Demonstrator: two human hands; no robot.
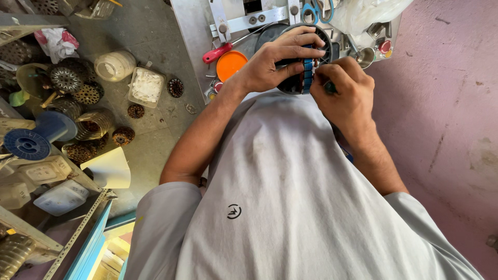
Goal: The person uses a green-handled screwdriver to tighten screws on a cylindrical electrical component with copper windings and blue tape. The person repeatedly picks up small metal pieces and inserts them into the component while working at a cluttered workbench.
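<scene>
**Both hands on a motor stator at the desk**

While the left hand (277,65) wraps over the top of a round dark motor stator (303,78), fingers spread across its rim and thumb underneath, the right hand (345,91) is closed around a small dark-handled tool (329,87) pressed to the stator's near edge. The stator is held just above the front edge of the metal desk (189,31), close to the person's chest, tilted so its side faces the camera.

A row of blue slot insulators (308,72) shows along the visible side of the ring; whether copper winding sits in those slots cannot be told, as the hands cover most of it. Judging from this, the work looks to be in mid-course: some slots are lined, and the hidden part of the ring cannot be assessed.

On the desk behind lie an orange lid (230,63), a red-handled screwdriver (217,53) and blue-handled scissors (317,10). On the floor to the left stand a blue spool (28,141), a white plastic jar (115,65), a square tray of white bits (146,86), and several rusty laminated cores (67,78).
</scene>
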